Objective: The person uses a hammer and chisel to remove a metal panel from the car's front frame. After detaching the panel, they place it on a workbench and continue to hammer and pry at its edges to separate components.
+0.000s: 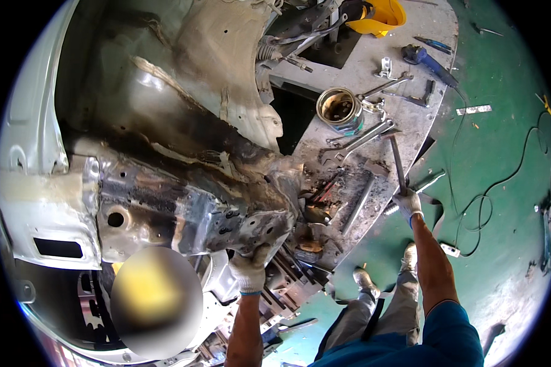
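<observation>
My right hand (pixel 408 203), in a white knitted glove, is closed round the handle of a hammer (pixel 396 160). The hammer points up and away from me, its narrow head over the edge of the grey work platform (pixel 423 122). At the lower edge of a car body's bare metal frame rail (pixel 193 217), my gloved left hand (pixel 248 272) has its fingers curled against the metal. Scorched, dented and scraped patches mark the rail, and it has several holes. The left fingertips are partly hidden.
On the platform lie an open paint can (pixel 338 110), an adjustable wrench (pixel 361 144), a second hammer (pixel 362 199), an angle grinder (pixel 428 64) and a yellow helmet (pixel 379 18). A cable (pixel 487 208) curls over the green floor. A blurred oval with yellow (pixel 156 300) covers the lower left.
</observation>
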Available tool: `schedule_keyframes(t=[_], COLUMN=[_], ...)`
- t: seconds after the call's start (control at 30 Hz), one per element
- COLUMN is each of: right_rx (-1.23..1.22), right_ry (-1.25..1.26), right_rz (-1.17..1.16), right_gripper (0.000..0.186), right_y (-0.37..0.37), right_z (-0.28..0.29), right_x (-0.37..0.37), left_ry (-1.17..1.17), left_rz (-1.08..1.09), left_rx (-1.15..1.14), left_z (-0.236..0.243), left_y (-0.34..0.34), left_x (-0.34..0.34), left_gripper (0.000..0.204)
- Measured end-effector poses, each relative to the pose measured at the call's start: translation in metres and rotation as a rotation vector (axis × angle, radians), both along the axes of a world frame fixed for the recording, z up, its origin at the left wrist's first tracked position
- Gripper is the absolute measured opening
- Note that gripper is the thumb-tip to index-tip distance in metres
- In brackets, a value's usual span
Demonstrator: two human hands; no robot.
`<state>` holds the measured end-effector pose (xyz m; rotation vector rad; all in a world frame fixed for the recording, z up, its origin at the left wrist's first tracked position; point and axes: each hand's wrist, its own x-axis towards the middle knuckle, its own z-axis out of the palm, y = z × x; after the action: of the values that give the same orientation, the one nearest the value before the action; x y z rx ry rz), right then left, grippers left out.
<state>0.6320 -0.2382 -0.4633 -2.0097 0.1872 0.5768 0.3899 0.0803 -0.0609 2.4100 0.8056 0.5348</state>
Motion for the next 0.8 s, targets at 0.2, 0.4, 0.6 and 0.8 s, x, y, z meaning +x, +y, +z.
schedule_keyframes(t=[0.2,0.4,0.6,0.8], right_rx=[0.562,0.081,-0.403,0.122], right_ry=[0.303,0.282,0.079,-0.165], right_rz=[-0.228,0.061,0.031,0.177], right_gripper=[0.017,0.024,0.030,0.018], right_y=[-0.056,-0.123,-0.183,-0.157], right_z=[0.153,0.222,0.228,0.258], right_x=[-0.071,-0.169,-0.173,-0.091], left_ry=[-0.006,-0.005,-0.028,-0.441], left_rz=[0.056,0.051,0.099,0.030], left_rx=[0.112,0.189,0.210,-0.011], left_z=[-0.067,-0.012,-0.007,-0.017], left_y=[0.064,-0.004,-0.013,-0.011], left_x=[-0.058,-0.008,-0.002,-0.010], left_gripper=[0.047,0.056,0.056,0.040])
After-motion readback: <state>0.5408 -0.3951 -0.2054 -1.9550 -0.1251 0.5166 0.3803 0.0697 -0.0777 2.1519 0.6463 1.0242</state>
